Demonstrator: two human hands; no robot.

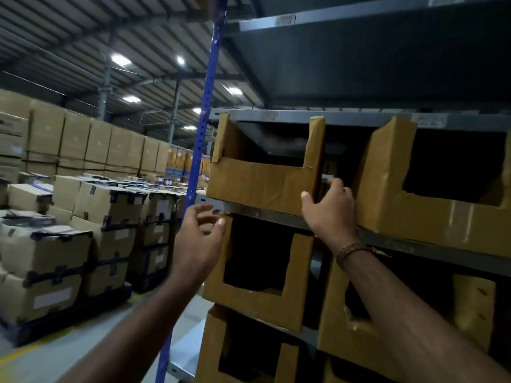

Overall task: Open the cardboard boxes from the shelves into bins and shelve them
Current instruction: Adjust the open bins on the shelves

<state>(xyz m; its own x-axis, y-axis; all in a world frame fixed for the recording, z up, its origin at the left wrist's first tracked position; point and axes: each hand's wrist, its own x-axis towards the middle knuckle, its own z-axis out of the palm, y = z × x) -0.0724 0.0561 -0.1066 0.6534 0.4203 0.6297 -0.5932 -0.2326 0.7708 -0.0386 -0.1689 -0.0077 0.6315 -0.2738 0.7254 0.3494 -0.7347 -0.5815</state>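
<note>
Fingers of the right hand curl round the right front corner of a brown cardboard bin with a cut-out front, thumb on the front face and the other fingers tucked behind the side wall, so the hand grips it. A braided brown band circles that wrist. The left hand is raised just below the bin's left bottom corner, fingers spread and lightly bent, holding nothing; whether its fingertips touch the shelf edge cannot be told.

The gripped bin sits on a grey metal shelf, at its left end, tilted a little and jutting slightly past the front edge. Just beside it to the right stands a second, larger brown cardboard bin on the same shelf, with a dark gap between the two. Below, further cut-front cardboard bins fill the lower levels. A blue perforated steel upright runs along the rack's left side.

Off to the left, across a grey floor, stand stacks of sealed brown cartons on dark pallets, with taller rows behind them under a corrugated roof with lit lamps.
</note>
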